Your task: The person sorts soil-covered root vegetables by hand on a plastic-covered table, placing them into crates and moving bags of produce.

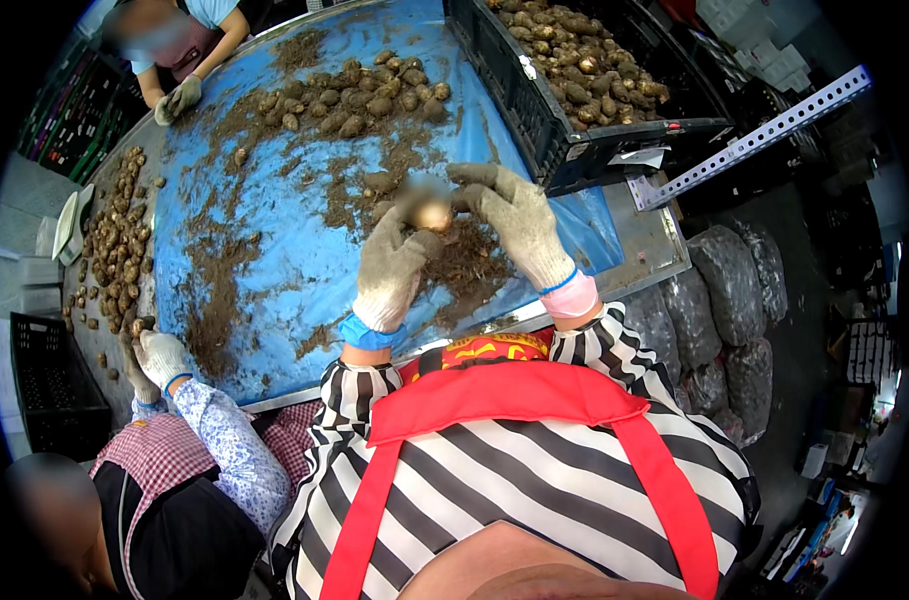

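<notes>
My left hand (392, 274), in a soiled knit work glove with a blue band at the wrist, grips a small taro corm (433, 215) whose pale side faces up. A blurred patch hides part of that corm. Just right of it is my right hand (516, 221), also gloved, its fingers apart and bent towards the corm; whether they touch it is unclear. Loose soil and root fibres (469, 259) lie under both hands on a blue plastic sheet (297, 277). Beyond the left hand, another brown corm (379, 181) rests on the sheet.
A heap of taro corms (364, 97) lies across the table. At the far right stands a black crate (548, 127) full of corms, near a perforated metal bar (762, 154). Two gloved co-workers stand at the left, near more corms (120, 255). Filled bags (724, 292) are stacked at right.
</notes>
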`<state>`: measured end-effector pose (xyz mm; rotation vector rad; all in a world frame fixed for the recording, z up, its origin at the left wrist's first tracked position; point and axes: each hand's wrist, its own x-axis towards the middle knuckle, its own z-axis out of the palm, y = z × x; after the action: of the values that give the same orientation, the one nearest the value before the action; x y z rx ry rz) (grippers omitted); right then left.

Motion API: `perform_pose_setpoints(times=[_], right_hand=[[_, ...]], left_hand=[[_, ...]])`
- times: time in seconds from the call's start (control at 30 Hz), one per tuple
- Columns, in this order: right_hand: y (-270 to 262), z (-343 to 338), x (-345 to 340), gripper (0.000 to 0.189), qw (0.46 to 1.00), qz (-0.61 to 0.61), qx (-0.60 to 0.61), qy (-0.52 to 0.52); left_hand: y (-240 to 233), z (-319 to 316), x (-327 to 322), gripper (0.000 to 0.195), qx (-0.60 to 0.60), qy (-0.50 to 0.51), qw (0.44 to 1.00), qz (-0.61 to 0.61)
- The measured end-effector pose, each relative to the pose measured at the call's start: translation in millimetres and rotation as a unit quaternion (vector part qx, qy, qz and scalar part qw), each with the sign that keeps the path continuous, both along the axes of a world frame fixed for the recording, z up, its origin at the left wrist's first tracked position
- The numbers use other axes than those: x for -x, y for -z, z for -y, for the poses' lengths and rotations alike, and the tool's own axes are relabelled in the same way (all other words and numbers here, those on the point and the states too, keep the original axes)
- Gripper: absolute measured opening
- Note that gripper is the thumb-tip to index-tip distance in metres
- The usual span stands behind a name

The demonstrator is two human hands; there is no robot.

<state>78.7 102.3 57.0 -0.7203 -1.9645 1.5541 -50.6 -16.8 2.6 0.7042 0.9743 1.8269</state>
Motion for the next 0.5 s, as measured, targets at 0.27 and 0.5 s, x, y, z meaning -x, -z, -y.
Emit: perform_pose_setpoints(times=[0.27,0.5], right_hand=[[-3,8,1,0.027,0.993,0.077,-0.091,-0.001],[17,5,4,0.024,0.957,0.159,-0.239,0.038]], left_hand=[[1,2,2,0.056,0.082,-0.089,0.96,-0.254],[-11,12,-2,0.054,0.097,-0.054,0.979,-0.173]])
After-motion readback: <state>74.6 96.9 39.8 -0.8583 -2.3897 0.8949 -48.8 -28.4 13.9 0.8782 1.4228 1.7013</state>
